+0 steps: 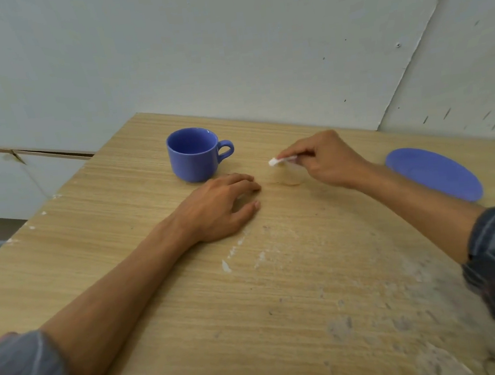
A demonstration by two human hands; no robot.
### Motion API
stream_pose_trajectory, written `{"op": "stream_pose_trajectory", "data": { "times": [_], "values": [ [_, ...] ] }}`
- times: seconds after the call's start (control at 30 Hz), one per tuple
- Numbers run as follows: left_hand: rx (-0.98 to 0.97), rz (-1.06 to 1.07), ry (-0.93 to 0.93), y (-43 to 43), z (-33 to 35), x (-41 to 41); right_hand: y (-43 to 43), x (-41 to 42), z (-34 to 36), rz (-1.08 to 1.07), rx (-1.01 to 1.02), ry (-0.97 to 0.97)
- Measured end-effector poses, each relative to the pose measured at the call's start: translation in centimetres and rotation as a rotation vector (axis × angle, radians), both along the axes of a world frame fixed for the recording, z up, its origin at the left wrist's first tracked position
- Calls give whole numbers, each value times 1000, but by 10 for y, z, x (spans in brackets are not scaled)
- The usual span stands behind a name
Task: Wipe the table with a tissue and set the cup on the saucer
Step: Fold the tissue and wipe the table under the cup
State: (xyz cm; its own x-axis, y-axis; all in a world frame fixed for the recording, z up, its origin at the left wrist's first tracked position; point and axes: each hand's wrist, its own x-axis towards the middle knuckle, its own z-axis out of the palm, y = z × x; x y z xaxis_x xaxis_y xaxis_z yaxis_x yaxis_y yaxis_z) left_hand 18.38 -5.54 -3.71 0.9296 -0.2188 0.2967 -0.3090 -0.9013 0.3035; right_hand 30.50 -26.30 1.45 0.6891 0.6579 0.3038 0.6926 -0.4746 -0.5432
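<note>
A blue cup (194,154) stands upright on the wooden table (124,246), handle to the right. The blue saucer (434,173) lies flat near the table's right edge, apart from the cup. My right hand (326,160) is raised a little above the table between cup and saucer, and its fingers pinch a small white tissue (277,161). Below the cup, my left hand (220,205) rests palm down on the wood with fingers slightly spread and nothing in it. A faint wet-looking patch (288,178) shows under the tissue.
White scuffs and dusty grey marks (373,296) cover the table's near right part. A pale wall (226,52) stands right behind the table's far edge. The table's left edge drops off to a lower ledge (23,156).
</note>
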Motion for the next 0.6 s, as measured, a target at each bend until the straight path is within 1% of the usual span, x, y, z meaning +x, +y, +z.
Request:
{"op": "stream_pose_trajectory", "data": {
  "times": [0.07,0.13,0.27,0.3,0.4,0.53,0.6],
  "values": [
    [-8,4,13,0,0,0,2,13,3,-92,80,-35],
    [-18,17,14,0,0,0,12,17,-1,-111,67,-87],
    [-39,69,9,3,-1,1,34,10,-17,30,-177,-144],
    [-41,73,13,3,-2,1,36,6,-20,51,-212,-166],
    [-47,81,9,2,-1,1,32,-8,-23,105,-206,-220],
    [-51,81,10,2,-1,1,0,-35,-25,279,-202,-387],
    [-62,79,15,2,-1,1,-19,-34,-25,286,-240,-402]
  ]
}}
